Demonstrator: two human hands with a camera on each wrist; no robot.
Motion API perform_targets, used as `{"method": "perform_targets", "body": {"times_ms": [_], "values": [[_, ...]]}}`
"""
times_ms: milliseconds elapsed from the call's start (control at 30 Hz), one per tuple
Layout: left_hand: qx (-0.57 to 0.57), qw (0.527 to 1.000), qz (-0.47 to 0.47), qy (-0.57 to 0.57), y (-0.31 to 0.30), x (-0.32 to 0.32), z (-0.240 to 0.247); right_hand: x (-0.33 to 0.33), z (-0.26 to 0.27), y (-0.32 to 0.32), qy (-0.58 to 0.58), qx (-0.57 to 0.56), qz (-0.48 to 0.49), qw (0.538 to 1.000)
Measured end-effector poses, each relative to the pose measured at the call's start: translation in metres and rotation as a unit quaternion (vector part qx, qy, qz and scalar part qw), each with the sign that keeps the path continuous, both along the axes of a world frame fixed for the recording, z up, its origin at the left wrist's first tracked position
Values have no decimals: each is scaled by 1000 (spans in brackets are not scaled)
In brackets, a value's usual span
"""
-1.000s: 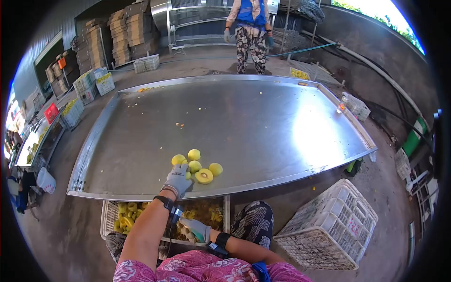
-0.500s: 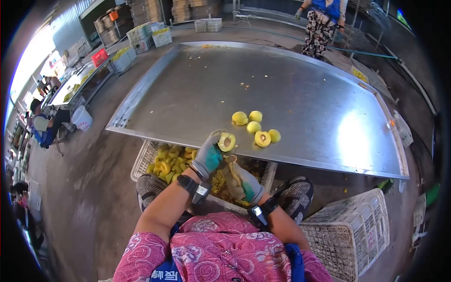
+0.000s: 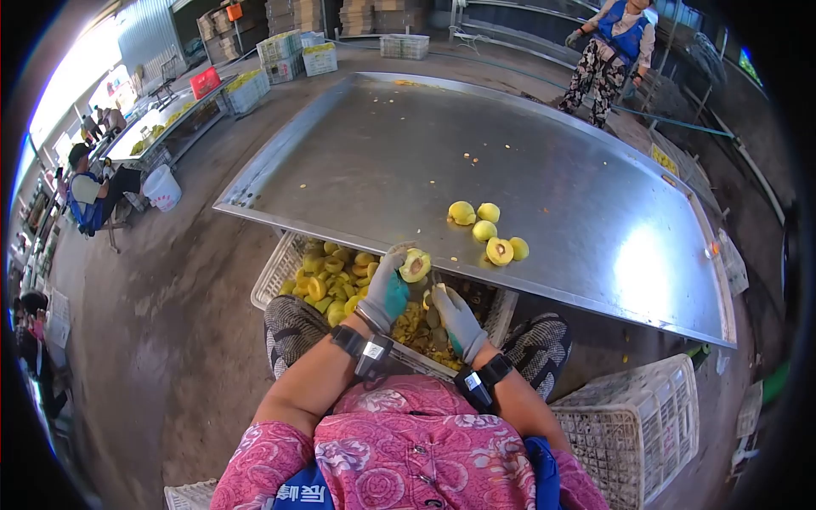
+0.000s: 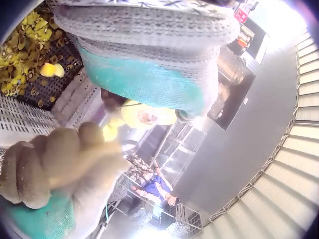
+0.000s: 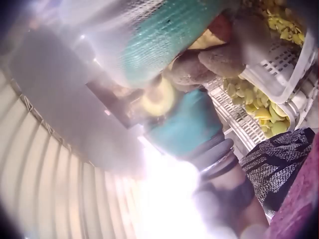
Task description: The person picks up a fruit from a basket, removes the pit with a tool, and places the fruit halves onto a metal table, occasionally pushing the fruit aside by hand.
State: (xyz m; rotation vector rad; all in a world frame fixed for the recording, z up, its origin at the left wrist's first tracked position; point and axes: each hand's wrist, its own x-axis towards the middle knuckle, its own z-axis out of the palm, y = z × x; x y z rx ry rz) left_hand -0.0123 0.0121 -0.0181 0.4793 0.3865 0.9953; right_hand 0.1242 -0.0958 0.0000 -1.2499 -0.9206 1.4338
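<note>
My gloved left hand (image 3: 387,293) holds up a halved yellow peach (image 3: 416,266), its cut face showing the brown centre, near the table's front edge. Just to its right, my gloved right hand (image 3: 459,323) has its fingers curled round a tan, handle-like tool (image 5: 208,39), mostly hidden in the palm; I cannot tell its exact kind. Several yellow peaches (image 3: 484,230) lie on the metal table (image 3: 382,161) beyond the hands, one with its cut face showing (image 3: 500,251). Below the hands, peach halves (image 3: 327,276) and brown-yellow scraps (image 5: 286,27) fill white crates (image 3: 270,276).
The table's raised metal rim (image 3: 595,316) runs in front of me. An upturned white crate (image 3: 637,425) is on the floor to my right. A person in a blue vest (image 3: 625,38) stands beyond the table; another sits (image 3: 89,191) at left beside a white bucket (image 3: 161,189).
My left hand has gone from the peaches on the table to holding a halved peach near the edge. My right hand has risen beside it. The head view has turned left and down.
</note>
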Motion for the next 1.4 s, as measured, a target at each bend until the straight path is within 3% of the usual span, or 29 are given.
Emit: {"method": "perform_targets", "body": {"times_ms": [167,267,367,567,633,733,833,933,1033,1267,1333,1400], "values": [[13,1000,-25,-3,-2,-5,-12,-7,32,1,-135,21,26,990],[44,999,-17,9,-4,-2,-16,-9,-17,21,-303,230,-39,924],[60,997,11,38,-9,-4,-12,-13,-10,18,-251,109,21,962],[10,999,52,0,-19,-8,8,-32,13,12,-346,106,30,932],[-20,997,81,2,-21,-6,16,-32,9,15,-319,119,50,939],[20,983,143,110,-23,-5,20,-31,-7,20,-281,132,68,948],[2,983,147,110,-22,-3,21,-29,-14,22,-255,124,77,956],[-71,990,102,60,-20,-4,22,-29,-15,21,-243,136,77,958],[31,973,143,177,-21,-5,19,-31,-12,17,-228,121,81,963],[28,988,64,137,-17,-9,23,-27,0,14,-195,92,102,971],[79,978,89,169,-19,-4,20,-26,0,13,-157,80,103,979],[33,989,50,137,-20,-5,25,-22,3,11,-99,28,126,987]]}}
